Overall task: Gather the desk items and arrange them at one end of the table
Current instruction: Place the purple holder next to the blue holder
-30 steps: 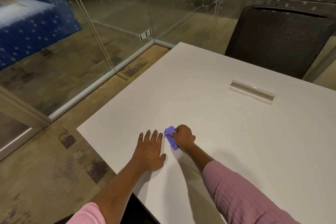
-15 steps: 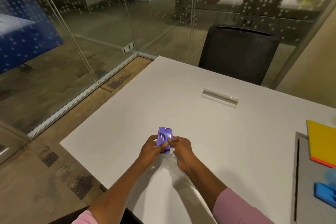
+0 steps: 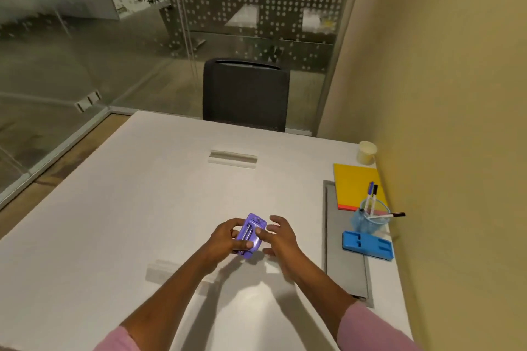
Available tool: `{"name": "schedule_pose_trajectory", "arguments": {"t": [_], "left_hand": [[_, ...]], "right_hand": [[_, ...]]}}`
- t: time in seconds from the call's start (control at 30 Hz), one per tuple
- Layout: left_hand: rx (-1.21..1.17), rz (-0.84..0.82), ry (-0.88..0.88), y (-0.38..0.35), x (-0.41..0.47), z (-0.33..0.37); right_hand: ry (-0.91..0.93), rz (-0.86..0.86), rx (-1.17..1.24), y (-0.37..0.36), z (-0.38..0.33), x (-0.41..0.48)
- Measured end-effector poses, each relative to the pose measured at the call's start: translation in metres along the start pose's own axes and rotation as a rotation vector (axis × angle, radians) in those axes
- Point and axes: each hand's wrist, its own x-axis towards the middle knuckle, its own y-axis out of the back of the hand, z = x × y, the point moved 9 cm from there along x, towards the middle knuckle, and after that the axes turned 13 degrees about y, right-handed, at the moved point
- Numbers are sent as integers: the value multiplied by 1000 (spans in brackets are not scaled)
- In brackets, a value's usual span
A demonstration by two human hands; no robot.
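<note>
A small purple stapler (image 3: 251,234) is held just above the white table (image 3: 142,194), with my left hand (image 3: 228,239) gripping it by its sides. My right hand (image 3: 278,236) is beside it with fingers spread, one fingertip touching the stapler's top. At the table's right end, by the wall, lie a grey mat (image 3: 339,236), a yellow folder (image 3: 355,188), a clear blue cup (image 3: 369,218) with markers, a blue tray (image 3: 368,245) and a cream mug (image 3: 366,152).
A dark office chair (image 3: 245,94) stands at the far edge of the table. Glass walls close the left and back sides. A yellow wall (image 3: 442,151) runs along the right. Two cable slots (image 3: 232,158) are set in the tabletop.
The stapler passed from my right hand into my left, and my right hand opened. My view swung right, bringing the items by the wall into sight.
</note>
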Motion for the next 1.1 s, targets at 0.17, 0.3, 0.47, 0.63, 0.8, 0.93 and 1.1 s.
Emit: {"name": "schedule_pose_trajectory", "arguments": {"t": [0.17,0.3,0.47,0.63,0.8,0.93,1.1], "left_hand": [[163,-175,7,-88,23,20],[303,-287,9,-158,44,22],[603,-245,-48,-216,72,18],[1350,3,-443,-251,79,19],[1475,69,-548,-264,80,9],[1499,81,-497,-261,89,3],[1466,108,-432,-252,94,4]], "right_hand": [[-22,52,16,85,11,-19],[-76,225,144,147,32,-34],[-140,357,198,209,63,-54],[-266,707,261,270,104,-68],[-317,866,295,301,120,-74],[-330,924,301,312,125,-74],[-354,898,281,313,125,-66]]}}
